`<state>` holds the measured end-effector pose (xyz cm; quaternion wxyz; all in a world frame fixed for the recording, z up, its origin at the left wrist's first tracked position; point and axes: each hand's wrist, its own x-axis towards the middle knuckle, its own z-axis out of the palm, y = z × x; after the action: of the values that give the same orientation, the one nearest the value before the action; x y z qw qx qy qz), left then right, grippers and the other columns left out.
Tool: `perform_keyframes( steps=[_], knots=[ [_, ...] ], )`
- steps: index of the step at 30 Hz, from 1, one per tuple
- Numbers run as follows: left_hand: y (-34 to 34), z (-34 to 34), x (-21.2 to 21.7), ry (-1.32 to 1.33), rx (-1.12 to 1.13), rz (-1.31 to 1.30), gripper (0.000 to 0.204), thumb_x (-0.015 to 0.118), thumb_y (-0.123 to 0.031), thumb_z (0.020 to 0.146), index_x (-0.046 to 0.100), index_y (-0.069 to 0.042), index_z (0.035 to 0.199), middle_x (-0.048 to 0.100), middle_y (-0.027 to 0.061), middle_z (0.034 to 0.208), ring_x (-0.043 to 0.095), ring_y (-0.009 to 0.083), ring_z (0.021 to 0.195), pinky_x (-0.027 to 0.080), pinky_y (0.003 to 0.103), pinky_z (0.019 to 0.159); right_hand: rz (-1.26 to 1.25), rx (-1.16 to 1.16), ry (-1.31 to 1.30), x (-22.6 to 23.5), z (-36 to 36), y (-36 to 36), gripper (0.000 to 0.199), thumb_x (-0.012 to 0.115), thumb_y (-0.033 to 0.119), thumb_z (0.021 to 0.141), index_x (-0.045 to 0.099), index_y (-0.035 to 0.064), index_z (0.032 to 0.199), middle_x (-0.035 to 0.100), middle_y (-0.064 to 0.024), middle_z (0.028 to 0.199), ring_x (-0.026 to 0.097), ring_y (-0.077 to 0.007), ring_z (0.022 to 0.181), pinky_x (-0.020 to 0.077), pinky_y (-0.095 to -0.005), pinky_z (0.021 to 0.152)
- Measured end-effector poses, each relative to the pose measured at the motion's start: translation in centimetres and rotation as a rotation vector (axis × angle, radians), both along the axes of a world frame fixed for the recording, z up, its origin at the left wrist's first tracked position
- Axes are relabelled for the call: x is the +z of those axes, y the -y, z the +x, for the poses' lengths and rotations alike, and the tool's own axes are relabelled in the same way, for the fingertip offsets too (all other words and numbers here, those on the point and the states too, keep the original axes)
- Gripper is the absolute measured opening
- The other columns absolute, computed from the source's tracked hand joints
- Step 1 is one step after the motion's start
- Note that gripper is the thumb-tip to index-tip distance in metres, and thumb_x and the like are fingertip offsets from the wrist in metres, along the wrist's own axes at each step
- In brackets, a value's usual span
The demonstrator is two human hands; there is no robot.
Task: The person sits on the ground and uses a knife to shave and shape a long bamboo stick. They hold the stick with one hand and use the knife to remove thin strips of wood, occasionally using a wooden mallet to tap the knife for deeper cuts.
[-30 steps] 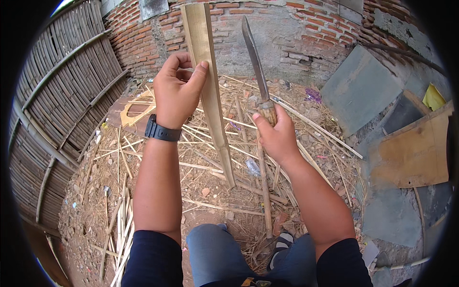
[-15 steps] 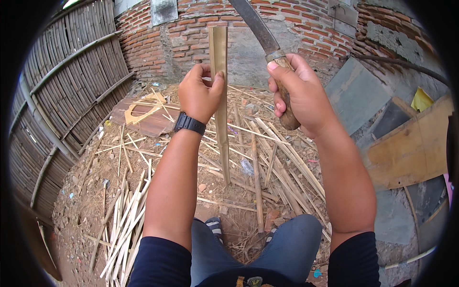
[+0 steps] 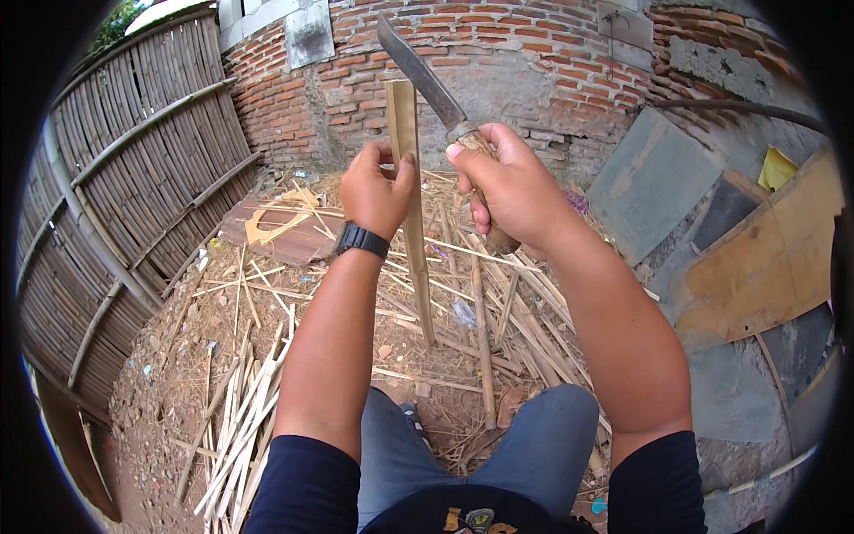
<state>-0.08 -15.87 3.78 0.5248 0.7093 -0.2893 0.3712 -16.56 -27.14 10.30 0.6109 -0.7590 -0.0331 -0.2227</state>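
Observation:
My left hand (image 3: 377, 191) is closed on a split bamboo piece (image 3: 415, 240), its thumb pressed along the near face. The bamboo stands nearly upright, its lower end down at the littered ground. In my right hand (image 3: 514, 191) is the wooden handle of a machete (image 3: 423, 78), gripped with the thumb along its top. The dark blade slants up and left, its tip beyond the bamboo's top end. In this view the blade overlaps the area just above that end; whether they touch, I cannot tell.
Pale split strips (image 3: 240, 423) lie heaped at the left, and longer bamboo sticks (image 3: 480, 347) lie at centre. A brown board (image 3: 280, 233) rests farther back. Bamboo fencing (image 3: 133, 169) stands left, a brick wall (image 3: 374, 98) behind, and leaning sheets (image 3: 658, 182) at right.
My right hand has brought the machete down and left, so its blade now hangs by the bamboo's top. My left hand still holds the bamboo; the whole view has shifted slightly.

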Motion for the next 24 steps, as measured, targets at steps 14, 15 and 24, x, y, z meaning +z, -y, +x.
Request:
perform_keyframes(
  steps=[14,15,24],
  knots=[
    [-3.6,-5.0,0.0,-0.193,-0.363,-0.142,0.029,0.062,-0.030,0.095,0.063,-0.001,0.098,0.064,0.0034,0.088,0.059,0.0134,0.075,0.048,0.027,0.063,-0.168,-0.083,-0.060,1.0,0.6,-2.0,0.080,0.058,0.025,0.095,0.007,-0.0061,0.149,0.060,-0.0170,0.088,0.060,-0.0201,0.065,0.0505,-0.0334,0.057],
    [-4.3,-6.0,0.5,-0.305,-0.481,-0.164,0.033,0.060,-0.034,0.096,0.063,-0.001,0.096,0.065,0.0037,0.087,0.059,0.0124,0.074,0.047,0.027,0.062,-0.223,-0.120,-0.051,1.0,0.7,-2.4,0.084,0.057,0.024,0.094,0.002,-0.0070,0.149,0.065,-0.0238,0.093,0.067,-0.0257,0.071,0.0544,-0.0369,0.062],
    [-6.8,-8.8,7.4,-0.636,-0.469,0.272,0.061,0.058,-0.058,0.090,0.065,-0.001,0.110,0.065,0.0059,0.095,0.062,0.0128,0.083,0.051,0.028,0.071,-0.474,-0.217,-0.024,-0.3,1.3,-5.8,0.100,0.052,0.017,0.096,-0.034,0.0019,0.143,0.067,-0.0226,0.096,0.068,-0.0260,0.078,0.0547,-0.0340,0.073]
  ],
)
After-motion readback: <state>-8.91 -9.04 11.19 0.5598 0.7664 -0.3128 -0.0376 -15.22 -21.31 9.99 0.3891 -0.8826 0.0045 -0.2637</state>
